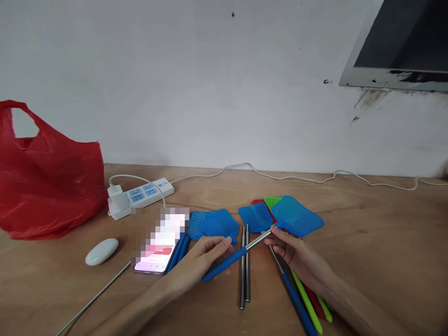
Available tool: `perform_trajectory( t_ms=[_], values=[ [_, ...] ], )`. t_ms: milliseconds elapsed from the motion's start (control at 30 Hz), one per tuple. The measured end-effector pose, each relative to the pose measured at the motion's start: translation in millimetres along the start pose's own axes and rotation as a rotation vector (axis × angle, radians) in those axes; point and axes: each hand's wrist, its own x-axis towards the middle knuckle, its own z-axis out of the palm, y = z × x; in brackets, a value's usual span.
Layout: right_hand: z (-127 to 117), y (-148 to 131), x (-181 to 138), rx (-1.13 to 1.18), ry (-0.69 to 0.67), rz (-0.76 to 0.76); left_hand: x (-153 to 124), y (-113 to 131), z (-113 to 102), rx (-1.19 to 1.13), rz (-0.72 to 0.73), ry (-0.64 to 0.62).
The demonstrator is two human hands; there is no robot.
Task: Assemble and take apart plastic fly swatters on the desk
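My left hand (201, 259) grips the blue handle (224, 264) of a fly swatter rod low over the wooden table (367, 242). My right hand (292, 247) pinches the rod's metal end (259, 239) where it meets a blue mesh swatter head (297, 215). Under that head lie a second blue head (256, 217), a green head (272, 201) and a red one. Another blue mesh head (211, 223) rests to the left. Two bare metal rods (244, 266) lie between my hands. Blue, green and red handles (308, 303) lie under my right wrist.
A phone (159, 249) with its screen lit lies left of my left hand, on a cable. A white mouse-like object (101, 251), a white power strip (140, 196) and a red plastic bag (45, 182) sit further left. A white cord (297, 176) runs along the wall.
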Motion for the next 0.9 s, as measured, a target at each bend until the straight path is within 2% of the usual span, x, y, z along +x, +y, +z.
perform_trajectory(
  t_ms=[133, 333, 433, 533, 733, 900],
  values=[
    [-1.3, 3.2, 0.0, -0.023, -0.035, -0.019, -1.0, -4.7, -0.1, 0.053, -0.025, -0.138],
    [-3.6, 7.4, -1.1, -0.13, -0.076, -0.043, -1.9, -8.9, 1.0, 0.052, -0.029, -0.09],
    [-3.5, 10.2, -0.2, -0.209, -0.046, -0.127, -3.2, -8.0, 1.9, 0.066, -0.059, -0.082],
    [-1.8, 12.7, -0.4, -0.31, -0.029, -0.206, -4.5, -7.9, 3.8, 0.093, -0.07, -0.133],
    [3.5, 15.2, -8.9, -0.458, -0.202, -0.225, -4.7, -15.6, 9.0, 0.094, -0.021, -0.241],
    [3.7, 16.3, -14.2, -0.499, -0.257, -0.264, -5.2, -16.5, 15.4, 0.087, 0.018, -0.259]
  ],
)
